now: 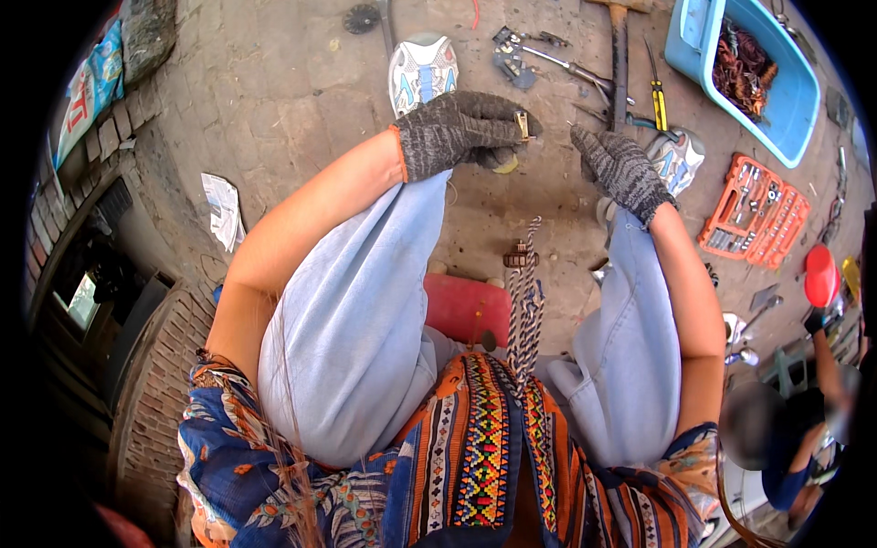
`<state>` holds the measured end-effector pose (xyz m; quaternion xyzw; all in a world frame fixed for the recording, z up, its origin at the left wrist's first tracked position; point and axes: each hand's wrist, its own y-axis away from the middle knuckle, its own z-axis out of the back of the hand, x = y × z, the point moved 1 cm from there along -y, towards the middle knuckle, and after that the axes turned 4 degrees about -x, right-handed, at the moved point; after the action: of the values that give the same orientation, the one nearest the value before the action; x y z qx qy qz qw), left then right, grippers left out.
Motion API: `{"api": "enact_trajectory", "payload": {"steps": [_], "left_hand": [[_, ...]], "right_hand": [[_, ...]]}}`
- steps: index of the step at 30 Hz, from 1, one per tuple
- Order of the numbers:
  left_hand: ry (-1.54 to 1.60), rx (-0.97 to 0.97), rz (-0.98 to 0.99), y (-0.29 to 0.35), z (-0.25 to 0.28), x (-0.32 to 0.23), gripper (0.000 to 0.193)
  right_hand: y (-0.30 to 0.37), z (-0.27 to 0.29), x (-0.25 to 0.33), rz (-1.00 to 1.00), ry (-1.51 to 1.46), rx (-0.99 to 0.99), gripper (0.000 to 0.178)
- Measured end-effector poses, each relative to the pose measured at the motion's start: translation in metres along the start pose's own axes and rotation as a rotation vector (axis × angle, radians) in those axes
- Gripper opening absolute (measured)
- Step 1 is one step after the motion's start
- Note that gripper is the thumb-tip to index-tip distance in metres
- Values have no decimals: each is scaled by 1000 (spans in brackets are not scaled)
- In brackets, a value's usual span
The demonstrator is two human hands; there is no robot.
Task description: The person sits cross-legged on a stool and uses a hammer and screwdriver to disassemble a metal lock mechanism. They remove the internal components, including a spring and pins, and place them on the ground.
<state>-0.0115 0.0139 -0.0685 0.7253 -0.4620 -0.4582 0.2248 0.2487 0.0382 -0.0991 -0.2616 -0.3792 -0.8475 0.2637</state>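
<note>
My left hand (457, 135), in a grey knit glove with an orange cuff, pinches a small brass-coloured metal piece (523, 126) between its fingertips. The piece's exact kind is too small to make out. To the right, my right hand (630, 173), in a matching glove, is apart from it above my right knee. Its fingers stretch toward the left hand, and I see nothing held in them. Just beyond the right fingertips lies a pliers-like tool with a blue-green handle (647, 122), partly hidden by the glove.
Past my shoes lie a hammer (619, 64), a yellow-handled screwdriver (659, 102) and scattered metal parts (513, 66). A blue tub (793, 100) holds reddish-brown scrap. An orange socket set (754, 210) lies open at right. Another person's arm (829, 374) reaches toward a red round object (821, 276).
</note>
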Motion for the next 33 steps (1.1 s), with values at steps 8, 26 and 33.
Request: {"api": "enact_trajectory", "payload": {"steps": [8,26,33], "left_hand": [[-33,15,-28,-6,4,6,32],[-883,479,-758,0,-23,-2,20],[-1315,266,-750,-11,-1,9,24]], "right_hand": [[1,-6,4,-388,-820,175,41],[0,-12,25,433,-509,97,35],[-4,1,18,-87,-611,400,43]]}}
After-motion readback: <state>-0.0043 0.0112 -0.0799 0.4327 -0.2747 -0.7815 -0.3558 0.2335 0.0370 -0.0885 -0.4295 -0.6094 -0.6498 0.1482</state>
